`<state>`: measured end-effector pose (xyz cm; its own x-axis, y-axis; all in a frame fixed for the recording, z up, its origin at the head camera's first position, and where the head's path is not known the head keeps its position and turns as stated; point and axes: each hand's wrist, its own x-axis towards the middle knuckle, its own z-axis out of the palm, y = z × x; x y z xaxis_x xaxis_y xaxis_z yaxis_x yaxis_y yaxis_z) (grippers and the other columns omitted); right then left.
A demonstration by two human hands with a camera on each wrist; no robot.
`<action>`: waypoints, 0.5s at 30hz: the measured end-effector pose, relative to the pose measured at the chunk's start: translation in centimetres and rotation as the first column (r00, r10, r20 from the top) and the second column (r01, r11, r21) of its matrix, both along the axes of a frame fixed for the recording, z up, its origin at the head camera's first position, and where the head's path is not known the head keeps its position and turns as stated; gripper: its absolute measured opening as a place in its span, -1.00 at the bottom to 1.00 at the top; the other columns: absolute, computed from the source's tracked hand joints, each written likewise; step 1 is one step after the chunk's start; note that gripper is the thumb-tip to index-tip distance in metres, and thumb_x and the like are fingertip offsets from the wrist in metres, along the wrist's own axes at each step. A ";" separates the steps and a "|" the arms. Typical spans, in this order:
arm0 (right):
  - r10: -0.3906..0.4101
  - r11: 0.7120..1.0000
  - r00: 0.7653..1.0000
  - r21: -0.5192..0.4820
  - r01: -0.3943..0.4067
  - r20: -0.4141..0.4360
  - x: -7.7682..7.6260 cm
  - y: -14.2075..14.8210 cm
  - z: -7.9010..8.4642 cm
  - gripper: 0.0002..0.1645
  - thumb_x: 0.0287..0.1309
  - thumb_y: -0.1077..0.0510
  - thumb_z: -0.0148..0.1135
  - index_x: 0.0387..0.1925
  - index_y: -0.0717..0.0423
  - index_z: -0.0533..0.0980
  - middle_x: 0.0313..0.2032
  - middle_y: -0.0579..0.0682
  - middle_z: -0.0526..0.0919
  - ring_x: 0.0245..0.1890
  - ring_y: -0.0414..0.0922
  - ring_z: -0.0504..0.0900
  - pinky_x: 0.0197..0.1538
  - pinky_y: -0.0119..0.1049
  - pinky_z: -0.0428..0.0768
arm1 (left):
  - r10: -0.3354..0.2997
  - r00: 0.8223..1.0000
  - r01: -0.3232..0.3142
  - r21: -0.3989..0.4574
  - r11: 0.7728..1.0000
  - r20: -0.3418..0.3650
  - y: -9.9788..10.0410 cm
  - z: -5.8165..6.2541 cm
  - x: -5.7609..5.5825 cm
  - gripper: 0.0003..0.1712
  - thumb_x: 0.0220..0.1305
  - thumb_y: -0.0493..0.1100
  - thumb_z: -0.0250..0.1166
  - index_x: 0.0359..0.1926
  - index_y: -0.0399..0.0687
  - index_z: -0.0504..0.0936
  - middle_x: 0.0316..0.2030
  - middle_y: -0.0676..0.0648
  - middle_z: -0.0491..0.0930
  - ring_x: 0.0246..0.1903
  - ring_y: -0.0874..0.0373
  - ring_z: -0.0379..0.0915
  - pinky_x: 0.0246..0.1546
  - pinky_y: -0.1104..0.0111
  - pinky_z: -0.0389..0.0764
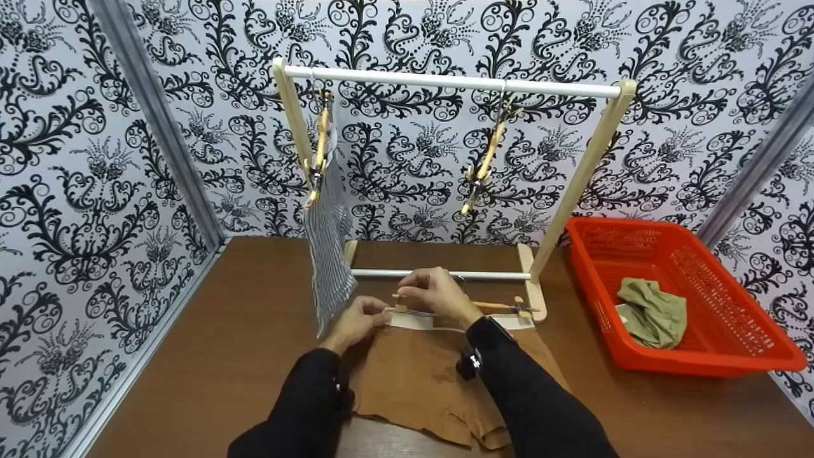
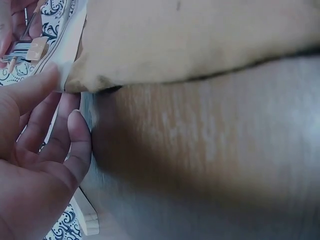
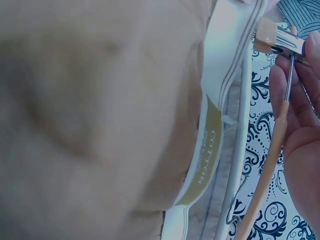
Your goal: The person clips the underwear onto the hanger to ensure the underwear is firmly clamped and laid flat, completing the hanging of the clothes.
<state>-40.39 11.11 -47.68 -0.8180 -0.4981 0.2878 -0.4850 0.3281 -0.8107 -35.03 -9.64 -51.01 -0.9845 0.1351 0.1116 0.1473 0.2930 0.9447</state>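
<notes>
We see the brown garment [image 1: 407,369] spread on the bench [image 1: 254,305], its pale waistband [image 1: 409,320] along the 12 o'clock edge. At the garment's 10 o'clock corner, the left hand [image 1: 356,323] has its grip pinched on the waistband's end, the cloth spreading from it toward 4 o'clock. At 12 o'clock, over the waistband, the right hand [image 1: 440,294] has its grip pinched on a clip [image 3: 287,40] of a wooden hanger [image 1: 496,306]; we cannot tell whether that clip touches the waistband. The other clip [image 1: 523,308] lies toward 1 o'clock. Farther out, a rack [image 1: 439,79] stands at 12 o'clock, a striped cloth [image 1: 327,235] hangs at 11, and a red basket [image 1: 687,365] at 2 holds an olive cloth [image 1: 658,312].
</notes>
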 end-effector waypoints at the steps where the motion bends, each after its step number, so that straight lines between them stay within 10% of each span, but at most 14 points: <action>1: 0.005 1.000 1.000 0.000 -0.005 0.000 0.0 0.0 0.0 -0.76 0.26 0.14 0.40 -0.17 0.26 0.72 -0.25 -0.08 0.77 -0.22 -0.17 0.68 -0.09 -0.33 0.59 | 0.002 1.000 -0.002 -0.003 1.000 -0.002 0.0 0.0 0.0 -0.82 0.22 -0.41 0.37 -0.18 -0.48 0.64 -0.30 -0.15 0.69 -0.29 0.16 0.52 -0.20 0.37 0.51; 15: 0.017 1.000 1.000 -0.014 -0.017 0.018 -0.3 -0.1 -0.8 -0.76 0.25 0.14 0.41 -0.15 0.24 0.72 -0.26 -0.03 0.78 -0.28 -0.15 0.68 -0.20 -0.38 0.58 | 0.009 0.999 -0.013 0.083 0.996 0.042 0.4 0.5 -0.1 -0.80 0.30 -0.34 0.36 -0.16 -0.47 0.65 -0.34 -0.10 0.67 -0.37 0.17 0.50 -0.28 0.33 0.50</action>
<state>-40.67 11.02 -48.46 -0.8144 -0.5081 0.2801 -0.4758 0.3085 -0.8237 -35.11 -9.22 -50.47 -0.9899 0.1160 0.0809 0.1045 0.2141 0.9712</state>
